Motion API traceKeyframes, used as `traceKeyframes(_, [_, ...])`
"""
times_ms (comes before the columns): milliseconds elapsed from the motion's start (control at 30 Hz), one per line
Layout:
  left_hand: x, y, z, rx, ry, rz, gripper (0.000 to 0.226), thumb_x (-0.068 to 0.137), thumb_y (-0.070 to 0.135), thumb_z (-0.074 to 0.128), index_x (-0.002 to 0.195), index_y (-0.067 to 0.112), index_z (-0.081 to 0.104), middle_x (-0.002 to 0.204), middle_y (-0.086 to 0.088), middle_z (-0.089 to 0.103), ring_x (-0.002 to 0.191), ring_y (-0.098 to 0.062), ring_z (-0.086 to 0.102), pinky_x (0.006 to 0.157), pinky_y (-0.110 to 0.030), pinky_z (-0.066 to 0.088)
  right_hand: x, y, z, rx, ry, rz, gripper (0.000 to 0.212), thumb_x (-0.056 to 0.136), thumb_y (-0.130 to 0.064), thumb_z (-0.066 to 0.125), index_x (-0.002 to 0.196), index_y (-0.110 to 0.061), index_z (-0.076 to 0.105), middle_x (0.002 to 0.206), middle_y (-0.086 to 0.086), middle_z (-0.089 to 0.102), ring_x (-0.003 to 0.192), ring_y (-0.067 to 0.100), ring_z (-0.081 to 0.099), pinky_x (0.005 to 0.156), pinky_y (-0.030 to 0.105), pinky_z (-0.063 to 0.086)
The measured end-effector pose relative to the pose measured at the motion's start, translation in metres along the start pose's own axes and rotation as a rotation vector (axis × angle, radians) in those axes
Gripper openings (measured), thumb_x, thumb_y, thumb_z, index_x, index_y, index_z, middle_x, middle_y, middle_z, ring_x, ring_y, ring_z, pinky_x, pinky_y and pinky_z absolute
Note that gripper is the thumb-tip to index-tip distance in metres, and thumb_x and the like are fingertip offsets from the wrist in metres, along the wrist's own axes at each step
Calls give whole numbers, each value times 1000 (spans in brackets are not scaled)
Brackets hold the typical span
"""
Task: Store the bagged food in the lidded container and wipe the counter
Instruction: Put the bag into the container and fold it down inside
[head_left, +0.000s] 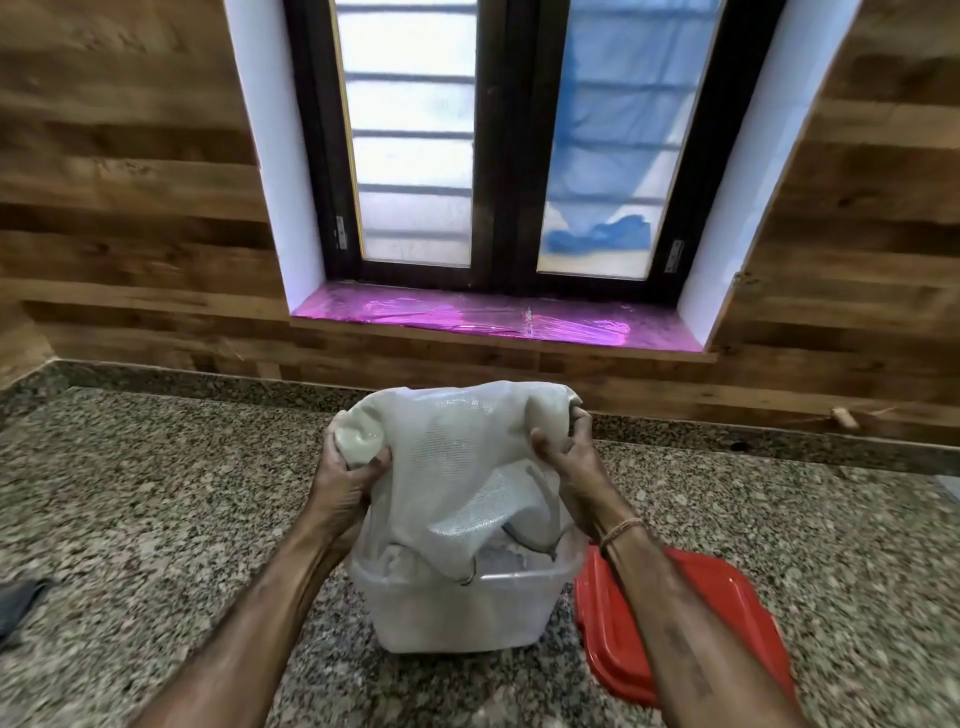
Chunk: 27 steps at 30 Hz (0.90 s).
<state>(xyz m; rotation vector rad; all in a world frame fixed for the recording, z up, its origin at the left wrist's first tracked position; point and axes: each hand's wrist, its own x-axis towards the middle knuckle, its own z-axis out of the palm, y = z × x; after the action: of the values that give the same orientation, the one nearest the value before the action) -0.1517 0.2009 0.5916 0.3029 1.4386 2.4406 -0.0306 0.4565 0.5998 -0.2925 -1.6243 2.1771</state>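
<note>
Two hands up on one bag, over the container. Left hand (345, 483) grips the bag's (457, 452) top corner at 10 o'clock, fingers and thumb curled round a bulge full of white food. Right hand (569, 457) pinches the other top corner at 2 o'clock, fingers bunched in the plastic. Both grips tight on the bag, nothing else in them.

Bag is whitish and see-through, with a fine woven-looking texture. Its top is held high and stretched between the hands; its bottom end hangs down into the container (457, 618). How deep it sits I cannot tell, the wall is cloudy.

Container is a translucent white tub, open-topped, upright on the table (156, 493), at 6 o'clock from the window (498, 145). A thin wire (469, 579) loops at its near rim.

Lid (691, 623) is red and lies flat on the table at 4 o'clock of the container, just beside it, partly under the right forearm. Thread band (621, 530) on the right wrist.

Table is speckled granite. Dark cloth (21, 608) at 9 o'clock, well apart, cut off at the edge of view.

Window at 12 o'clock has a dark frame and frosted panes with bars, blue sheet behind the right pane. Sill (467, 314) is covered in pink film. Wood-panel wall (130, 182) on both sides.
</note>
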Motion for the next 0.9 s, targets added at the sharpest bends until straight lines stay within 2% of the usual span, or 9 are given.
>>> traceKeyframes(233, [-1,-1,-2,133,-22,28,97,44,5,90,127,27,44,118,-4,62,97,-18,63,69,-36,60,10,-7,10,97,157,54,67,87,-60,59,135,-19,38,127,9,64,99,15,74,75,35,62])
traceKeyframes(367, [-1,-1,1,146,-11,26,86,48,-9,82,117,28,46,114,-3,59,90,-17,60,58,-32,56,15,-1,8,92,182,36,25,104,-41,51,119,-21,45,116,7,66,91,12,72,72,31,61])
traceKeyframes(433, [1,-1,3,142,25,8,74,64,-25,67,109,30,48,115,-8,57,87,-17,59,54,-31,55,14,2,5,122,151,4,21,106,-32,50,122,-19,45,113,6,68,90,12,72,70,29,61])
traceKeyframes(500, [-1,2,5,39,25,-35,57,80,-24,56,102,28,50,112,-9,57,84,-18,59,50,-30,55,12,3,1,128,110,-22,20,107,-24,49,126,-18,44,106,3,72,89,12,73,71,27,61])
traceKeyframes(600, [-2,6,7,-83,59,-84,15,96,22,67,94,24,52,97,-4,62,80,-17,61,50,-30,56,10,6,-4,126,68,-40,26,105,-18,50,130,-15,43,105,2,73,91,13,72,73,26,60])
traceKeyframes(667, [-1,5,8,-47,107,-89,30,84,46,71,91,23,54,92,-3,63,81,-18,60,58,-32,56,10,3,-4,141,91,-26,46,95,-30,61,133,-12,42,113,8,71,97,19,72,78,32,62])
traceKeyframes(767, [0,1,11,-13,171,-43,25,81,39,76,85,25,55,92,-2,63,79,-17,60,57,-30,52,12,-7,-1,180,76,24,82,82,-52,69,143,-4,40,137,25,61,116,38,66,93,52,59])
traceKeyframes(833, [-1,-1,12,18,189,19,18,90,23,74,97,28,58,103,-1,63,75,-11,65,50,-26,52,12,-10,1,203,107,39,83,83,-52,71,143,-2,43,139,26,60,112,36,67,90,48,61])
traceKeyframes(900, [-1,-2,13,29,192,46,35,94,10,70,120,28,54,112,1,63,77,-9,67,47,-24,52,14,-8,2,240,144,43,77,85,-45,75,141,-1,47,138,26,61,107,32,68,83,43,62])
